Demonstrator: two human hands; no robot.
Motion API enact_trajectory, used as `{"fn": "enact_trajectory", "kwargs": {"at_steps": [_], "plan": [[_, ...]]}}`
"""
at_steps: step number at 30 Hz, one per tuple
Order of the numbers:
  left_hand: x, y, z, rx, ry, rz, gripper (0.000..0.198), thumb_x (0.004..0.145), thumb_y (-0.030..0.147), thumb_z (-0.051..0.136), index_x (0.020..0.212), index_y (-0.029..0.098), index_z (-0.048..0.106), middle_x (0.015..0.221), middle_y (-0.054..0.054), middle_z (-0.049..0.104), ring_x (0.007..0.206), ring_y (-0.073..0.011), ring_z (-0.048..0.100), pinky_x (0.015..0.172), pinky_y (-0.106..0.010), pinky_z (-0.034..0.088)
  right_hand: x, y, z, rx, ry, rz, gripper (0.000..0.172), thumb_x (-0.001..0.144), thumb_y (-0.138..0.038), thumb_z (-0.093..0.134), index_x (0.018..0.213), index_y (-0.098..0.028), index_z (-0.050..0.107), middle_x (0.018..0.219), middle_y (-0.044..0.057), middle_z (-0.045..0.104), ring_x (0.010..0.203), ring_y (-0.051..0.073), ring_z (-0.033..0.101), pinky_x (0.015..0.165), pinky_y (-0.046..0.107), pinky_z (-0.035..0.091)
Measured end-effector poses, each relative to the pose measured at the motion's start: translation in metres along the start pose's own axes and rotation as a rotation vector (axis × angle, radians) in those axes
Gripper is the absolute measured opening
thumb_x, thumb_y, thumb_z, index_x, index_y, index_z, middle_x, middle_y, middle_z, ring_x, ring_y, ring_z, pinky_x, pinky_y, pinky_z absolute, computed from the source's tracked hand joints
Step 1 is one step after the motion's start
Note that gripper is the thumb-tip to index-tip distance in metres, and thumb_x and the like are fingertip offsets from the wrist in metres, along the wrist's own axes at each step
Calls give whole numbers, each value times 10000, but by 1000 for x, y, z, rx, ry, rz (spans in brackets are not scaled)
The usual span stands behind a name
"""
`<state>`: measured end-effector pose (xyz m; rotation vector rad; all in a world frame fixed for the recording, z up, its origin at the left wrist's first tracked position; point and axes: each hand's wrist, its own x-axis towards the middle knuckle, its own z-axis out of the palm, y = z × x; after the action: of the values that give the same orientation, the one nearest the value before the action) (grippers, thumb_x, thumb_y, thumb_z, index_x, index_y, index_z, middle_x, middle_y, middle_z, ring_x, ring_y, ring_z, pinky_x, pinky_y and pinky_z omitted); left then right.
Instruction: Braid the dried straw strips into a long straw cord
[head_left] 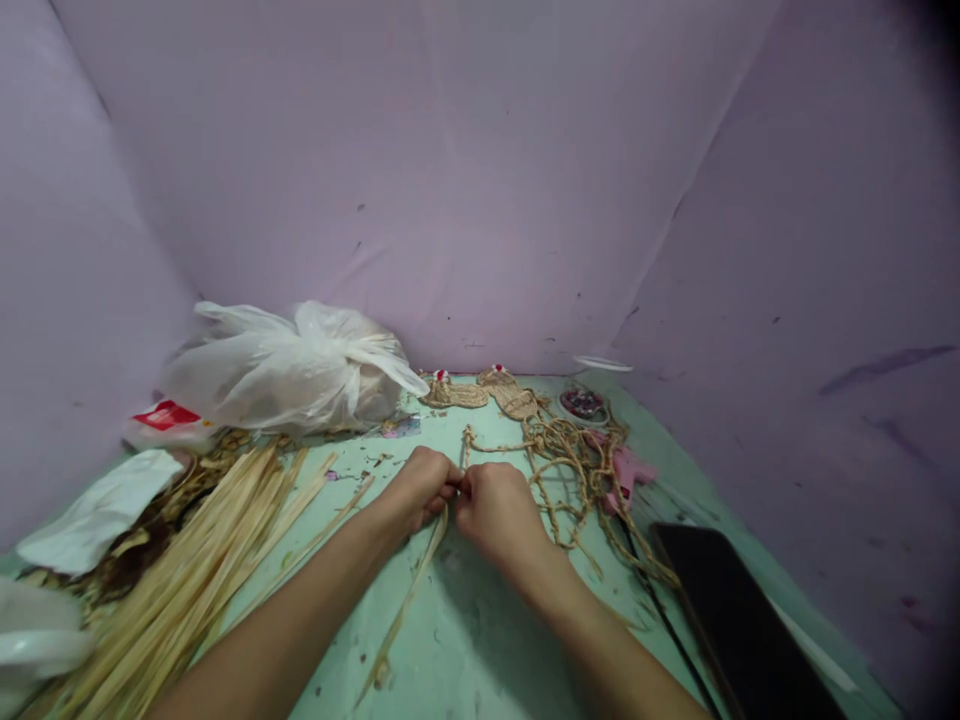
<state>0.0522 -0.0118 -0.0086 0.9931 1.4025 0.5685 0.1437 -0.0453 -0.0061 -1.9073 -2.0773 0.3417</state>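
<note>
- L hand [427,490]: fingers are curled, tips pinch the twisted cord [467,455], approx. mid of the green worktop [480,630].
- R hand [501,505]: nearly a fist, pinches same cord, knuckles up, touching L hand.
- Pale strip [405,600] runs down from under L hand.
- Exact grip pt. is hidden btwn hands; most R fingertips not visible.
- Pink glue gun [628,475]: partly covered w/ cord tangle [566,450].
- Black flat device [739,620]: cut off at bottom edge.
</note>
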Motion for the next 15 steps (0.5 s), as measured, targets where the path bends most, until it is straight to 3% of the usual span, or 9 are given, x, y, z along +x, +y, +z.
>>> {"fn": "enact_trajectory", "kwargs": {"at_steps": [4,7,11,15], "plan": [[3,-2,-2,47,75,87,149,482,80,421,411,166,322,320,81,208,294,-24,161,355,-202,72,-4,-4,-8,-50,-47,-78,206,643,-150,503,707,-132,698,696,147,666,596,189,571,501,258,279],[6,-3,-6,118,18,160,107,480,89,447,427,149,376,330,78,250,310,-22,180,359,-198,84,2,10,-22,28,-111,-105,182,643,-195,518,655,-140,692,611,90,649,538,152,542,475,236,277],[8,-3,-17,205,-109,192,65,512,171,515,488,138,464,330,78,288,304,-24,180,354,-201,83,22,42,-27,318,58,120,247,708,-264,484,688,-115,680,593,60,630,535,126,534,488,212,326],[13,-6,-23,230,-175,193,99,533,230,542,540,139,505,331,83,292,297,-30,185,347,-203,87,32,48,-5,772,-132,328,187,702,-222,502,669,-95,635,620,63,635,523,108,544,499,193,386]]}}
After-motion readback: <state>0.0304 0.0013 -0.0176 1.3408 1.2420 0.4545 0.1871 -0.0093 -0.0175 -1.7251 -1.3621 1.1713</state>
